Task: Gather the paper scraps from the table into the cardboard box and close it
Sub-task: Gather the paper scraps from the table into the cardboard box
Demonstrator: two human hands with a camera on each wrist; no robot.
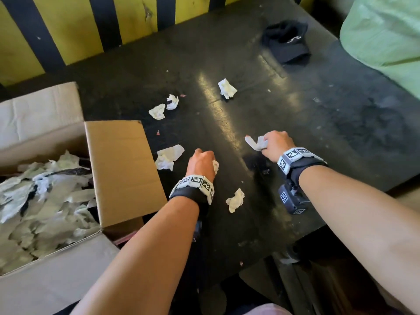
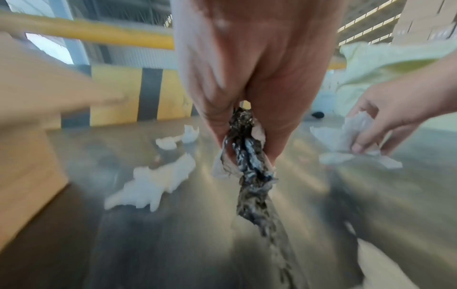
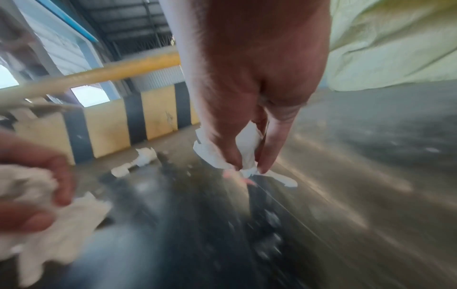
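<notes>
Scuffed, glossy black table (image 1: 295, 114); crumpled white paper scraps (image 1: 227, 88) at its twelve o'clock; matt brown corrugated cardboard box (image 1: 122, 169).

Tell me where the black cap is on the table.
In the head view the black cap lies at the far right of the dark table, near the green sack, well beyond the right hand.

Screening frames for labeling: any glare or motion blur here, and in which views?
Head view: sharp, with a bright glare streak down the black table. Left wrist view: table edges smeared, but the left hand and its dark-stained scrap are readable. Right wrist view: heavy streaking; right hand pinching white scrap is soft.
</notes>
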